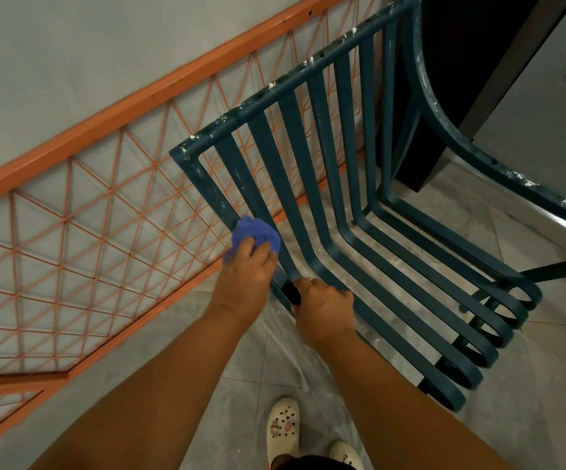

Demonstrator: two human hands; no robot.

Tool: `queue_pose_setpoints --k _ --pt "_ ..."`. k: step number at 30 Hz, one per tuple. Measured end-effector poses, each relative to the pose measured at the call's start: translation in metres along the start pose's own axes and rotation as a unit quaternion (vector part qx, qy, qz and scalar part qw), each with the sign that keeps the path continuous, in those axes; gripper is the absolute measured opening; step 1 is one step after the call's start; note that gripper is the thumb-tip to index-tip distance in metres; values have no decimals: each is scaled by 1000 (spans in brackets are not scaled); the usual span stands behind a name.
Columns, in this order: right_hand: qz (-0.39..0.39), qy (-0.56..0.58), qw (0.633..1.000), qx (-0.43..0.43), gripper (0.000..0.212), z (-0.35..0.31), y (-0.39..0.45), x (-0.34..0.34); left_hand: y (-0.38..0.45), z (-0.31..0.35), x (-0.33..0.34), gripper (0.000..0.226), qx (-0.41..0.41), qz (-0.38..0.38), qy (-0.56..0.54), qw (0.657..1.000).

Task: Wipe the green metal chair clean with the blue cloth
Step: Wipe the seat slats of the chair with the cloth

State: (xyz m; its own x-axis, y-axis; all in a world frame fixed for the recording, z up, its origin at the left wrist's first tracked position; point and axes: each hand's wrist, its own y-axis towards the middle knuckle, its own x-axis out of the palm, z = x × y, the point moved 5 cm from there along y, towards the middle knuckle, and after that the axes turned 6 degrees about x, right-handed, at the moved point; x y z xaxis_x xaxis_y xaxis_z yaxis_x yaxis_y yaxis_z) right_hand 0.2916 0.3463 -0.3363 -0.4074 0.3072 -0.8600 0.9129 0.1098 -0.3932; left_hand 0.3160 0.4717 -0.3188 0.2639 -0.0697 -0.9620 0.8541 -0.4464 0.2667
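Note:
The green metal chair [339, 184] stands in front of me, its slatted back at upper centre and its seat slats curling down at lower right. White paint flecks dot its top rail and right armrest. My left hand [246, 278] holds the bunched blue cloth [256, 230] against the lowest part of the leftmost back slats. My right hand [325, 310] grips the chair frame at the left corner where back meets seat, fingers curled round the metal.
An orange metal railing [98, 212] with a diamond lattice runs diagonally behind the chair on the left. A dark door frame [444, 140] stands behind the chair at upper right. Grey floor tiles lie below, and my white clogs [283, 427] show at the bottom.

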Motion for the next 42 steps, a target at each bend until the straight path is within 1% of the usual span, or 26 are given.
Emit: queue_pose_setpoints --k 2,3,5,7,10,13,18,20,22,25,28,31,34,36,38,42 --pt "18 -1 1000 -4 31 0 -1 -1 -10 25 7 49 27 -14 -48 998" --pt "23 0 1000 -5 27 0 0 -1 -14 33 8 49 13 -15 -77 997" --pt "18 5 1000 -6 25 0 0 -1 -18 36 11 45 -42 0 -129 991" --pt "14 6 1000 -6 27 0 0 -1 -19 30 13 39 -70 16 -145 987" --pt "10 7 1000 -3 29 1 1 0 -19 19 11 30 -99 36 -137 985" --pt "13 19 1000 5 31 2 2 0 -9 2 0 26 -133 77 -107 982" --pt "-9 29 999 10 39 3 2 0 4 -27 -18 21 -113 141 -65 981" --pt "-16 30 999 11 42 3 1 0 6 -29 -18 24 -96 124 -40 987" --pt "-10 32 999 10 42 4 1 1 5 -23 -11 34 -77 80 -7 994" --pt "3 29 1000 7 38 3 1 0 0 -6 -1 47 -35 10 -6 999" --pt "7 24 1000 4 35 2 1 -1 0 -1 -2 48 1 -32 12 999" --pt "4 28 1000 0 35 3 1 -3 8 -15 -7 48 -16 -50 34 998" --pt "-5 33 999 2 37 4 1 -3 20 -34 -22 45 -72 -32 65 995" --pt "-7 30 1000 5 37 4 1 -2 25 -36 -28 43 -93 -31 81 992" --pt "-14 30 999 12 38 3 1 -1 26 -29 -26 43 -88 -55 93 990" --pt "-51 10 998 30 35 -3 9 -7 18 -15 -22 51 -18 -107 106 988"
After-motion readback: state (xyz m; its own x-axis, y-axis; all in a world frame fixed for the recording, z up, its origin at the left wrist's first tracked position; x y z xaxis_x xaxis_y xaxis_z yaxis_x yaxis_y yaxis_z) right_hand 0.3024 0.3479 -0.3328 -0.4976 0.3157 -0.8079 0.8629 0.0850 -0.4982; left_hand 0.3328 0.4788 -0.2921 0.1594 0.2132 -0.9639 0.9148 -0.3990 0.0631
